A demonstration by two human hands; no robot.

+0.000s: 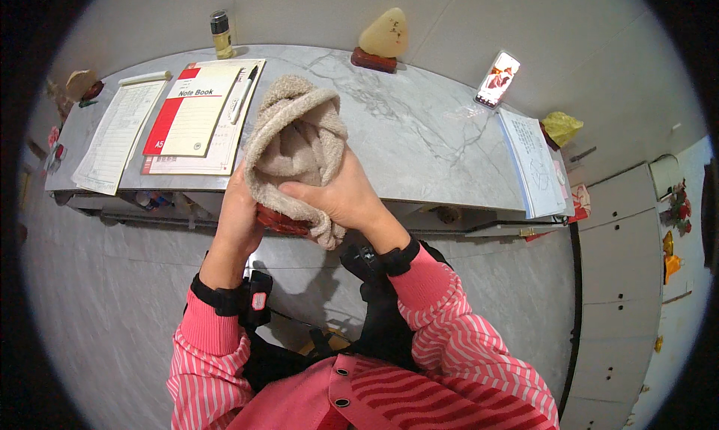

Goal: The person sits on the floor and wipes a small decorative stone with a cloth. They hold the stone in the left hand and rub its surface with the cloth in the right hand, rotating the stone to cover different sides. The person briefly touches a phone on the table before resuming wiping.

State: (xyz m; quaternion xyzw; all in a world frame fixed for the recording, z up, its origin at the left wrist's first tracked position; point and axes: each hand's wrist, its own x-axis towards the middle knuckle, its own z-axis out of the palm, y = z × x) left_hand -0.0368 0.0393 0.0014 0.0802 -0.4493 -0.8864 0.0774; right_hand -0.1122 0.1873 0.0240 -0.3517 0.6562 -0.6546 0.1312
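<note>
Both your hands are closed on one beige fleece cloth (299, 149), bunched into an open hollow and held up at the near edge of the desk, between you and the wall. Your right hand (346, 194) grips its right side, thumb pressed over the lower rim; your left hand (241, 211) wraps the left side, most of its fingers hidden. Below the rim shows a glossy dark-red object (283, 221), too covered to identify. The step looks like working the cloth around that object; the next move seems to call for a steady left hold while your right fingers shift the fabric. On the grey marble-patterned desk (419, 142) lie a ruled form pad (123, 130), a red-and-cream notebook (196, 112), a pen (246, 93) and, rightward, handwritten sheets (533, 164). Along the back stand a dark-capped glass jar (221, 35), a pale stone ornament (383, 33) on a red-brown base (373, 60) and a lit smartphone (497, 80) leaning on the wall (299, 14). Grey cabinets (618, 269) line your right, above a grey tiled floor (112, 303).
</note>
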